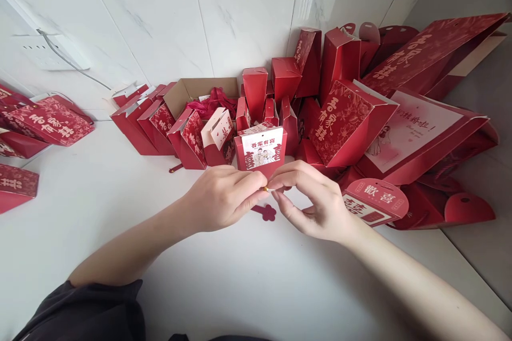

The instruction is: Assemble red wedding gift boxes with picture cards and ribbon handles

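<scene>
My left hand (224,197) is closed in a pinch on a small gold-coloured piece (266,189), too small to make out its kind. From the other side, my right hand (316,200) has its curled thumb and fingertips at the pale end of the same piece. Just below the fingers, a dark red flower-shaped tag (269,212) with a strip lies on the white table (224,277). Right behind my hands stands a small red gift box (262,152) with a white printed front showing a couple and Chinese characters.
Red gift boxes (188,138) crowd the back, with an open cardboard box (208,88) of red ribbon among them. Larger red gift bags (420,133) lean at the right. More boxes (52,120) sit at the left, below a wall socket (52,52) with a cable.
</scene>
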{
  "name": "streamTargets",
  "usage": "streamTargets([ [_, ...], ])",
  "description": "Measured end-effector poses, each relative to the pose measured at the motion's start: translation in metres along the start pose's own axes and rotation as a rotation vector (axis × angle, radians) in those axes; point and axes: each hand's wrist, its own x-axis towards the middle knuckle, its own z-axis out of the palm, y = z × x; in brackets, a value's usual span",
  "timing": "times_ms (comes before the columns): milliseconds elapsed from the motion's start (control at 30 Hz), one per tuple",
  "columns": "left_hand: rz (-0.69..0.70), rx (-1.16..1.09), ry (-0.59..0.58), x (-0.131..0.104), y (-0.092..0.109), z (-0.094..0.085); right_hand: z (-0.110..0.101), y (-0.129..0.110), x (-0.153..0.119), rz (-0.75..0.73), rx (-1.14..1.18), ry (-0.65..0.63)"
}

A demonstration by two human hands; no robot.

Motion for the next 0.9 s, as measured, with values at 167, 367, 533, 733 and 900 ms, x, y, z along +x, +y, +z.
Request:
streamTargets([
  [167, 0.06, 0.156, 0.056, 0.001, 0.001, 0.001, 0.0, 0.002, -0.001, 0.003, -0.018, -0.019],
  [367, 0.105, 0.245, 0.034, 0.001, 0.0, -0.001, -0.002, 0.001, 0.0, -0.008, -0.047, -0.043],
  [533, 0.146, 0.191, -0.029, 0.0, -0.002, -0.005, -0.003, 0.002, 0.0, -0.019, -0.054, -0.109],
  [733, 0.158, 0.1, -0.055, 0.0, -0.005, -0.011, -0.007, 0.001, -0.001, -0.016, 0.03, -0.192],
  [900, 0.165, -0.021, -0.099, -0.001, -0.005, -0.013, -0.009, 0.0, 0.0, -0.033, 0.057, -0.252],
])
